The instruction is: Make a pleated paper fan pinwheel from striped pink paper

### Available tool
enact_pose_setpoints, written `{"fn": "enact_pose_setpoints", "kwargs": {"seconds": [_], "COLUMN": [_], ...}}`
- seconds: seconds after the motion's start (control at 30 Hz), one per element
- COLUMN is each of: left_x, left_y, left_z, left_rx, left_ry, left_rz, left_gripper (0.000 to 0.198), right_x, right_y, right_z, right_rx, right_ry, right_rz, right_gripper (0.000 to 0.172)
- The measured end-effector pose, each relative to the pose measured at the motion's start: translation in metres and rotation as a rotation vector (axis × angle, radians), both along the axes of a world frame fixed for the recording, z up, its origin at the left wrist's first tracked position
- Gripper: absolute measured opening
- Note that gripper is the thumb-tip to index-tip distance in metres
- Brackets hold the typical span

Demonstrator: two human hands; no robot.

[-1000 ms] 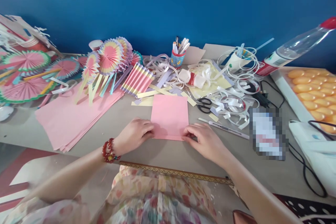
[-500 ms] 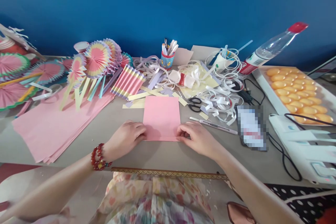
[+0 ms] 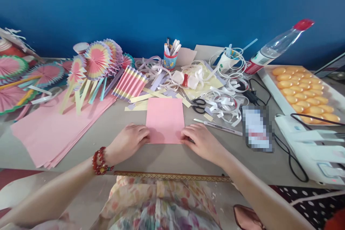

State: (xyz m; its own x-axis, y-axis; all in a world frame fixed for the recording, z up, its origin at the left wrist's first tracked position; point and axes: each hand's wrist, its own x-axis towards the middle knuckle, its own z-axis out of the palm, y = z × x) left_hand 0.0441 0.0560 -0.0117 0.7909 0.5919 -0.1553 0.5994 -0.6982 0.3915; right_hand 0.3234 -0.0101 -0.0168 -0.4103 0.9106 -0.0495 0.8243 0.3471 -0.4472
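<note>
A pink paper sheet (image 3: 165,118) lies flat on the grey table (image 3: 167,158) in front of me, with a narrow strip folded up along its near edge. My left hand (image 3: 128,142), with a red bead bracelet at the wrist, pinches the sheet's near left corner with curled fingers. At the near right corner my right hand (image 3: 201,141) presses and pinches the fold in the same way.
A stack of pink sheets (image 3: 51,129) lies at the left, with pleated paper fans (image 3: 98,59) behind it. Black scissors (image 3: 198,105), a craft knife (image 3: 217,126), a pen cup (image 3: 170,59), paper strips, a phone (image 3: 256,128), a bottle (image 3: 277,46) and an orange tray (image 3: 304,91) lie to the right.
Both hands stay on the near corners of the pink sheet. The camera view has swung to the right, shifting everything left in the picture.
</note>
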Motion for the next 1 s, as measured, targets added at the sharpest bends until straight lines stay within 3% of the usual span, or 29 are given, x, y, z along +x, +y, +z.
{"fn": "enact_pose_setpoints", "kwargs": {"seconds": [0.17, 0.27, 0.4, 0.5, 0.63, 1.0], "left_x": [-0.003, -0.007, -0.012, -0.011, -0.009, 0.001], "left_y": [-0.001, -0.002, -0.001, 0.001, 0.004, -0.003], "left_z": [-0.003, -0.01, -0.016, -0.014, -0.009, -0.003], "left_rx": [0.039, 0.11, 0.296, 0.348, 0.35, 0.283], "left_ry": [-0.011, -0.03, -0.036, -0.011, 0.004, -0.047], "left_rz": [-0.019, -0.081, -0.258, -0.359, -0.446, -0.535], "left_gripper": [0.022, 0.021, 0.054, 0.063, 0.062, 0.048], "right_x": [0.004, 0.008, 0.009, 0.008, 0.007, -0.009], "right_y": [-0.004, -0.007, -0.009, -0.009, -0.01, -0.025], "right_z": [-0.005, -0.012, -0.02, -0.022, -0.021, -0.022], "right_rx": [0.045, 0.135, 0.285, 0.347, 0.397, 0.542], "right_ry": [0.013, 0.062, 0.018, -0.042, -0.094, -0.158], "right_rz": [0.011, 0.059, 0.128, 0.219, 0.274, 0.292], "right_gripper": [0.006, 0.014, 0.03, 0.036, 0.036, 0.027]}}
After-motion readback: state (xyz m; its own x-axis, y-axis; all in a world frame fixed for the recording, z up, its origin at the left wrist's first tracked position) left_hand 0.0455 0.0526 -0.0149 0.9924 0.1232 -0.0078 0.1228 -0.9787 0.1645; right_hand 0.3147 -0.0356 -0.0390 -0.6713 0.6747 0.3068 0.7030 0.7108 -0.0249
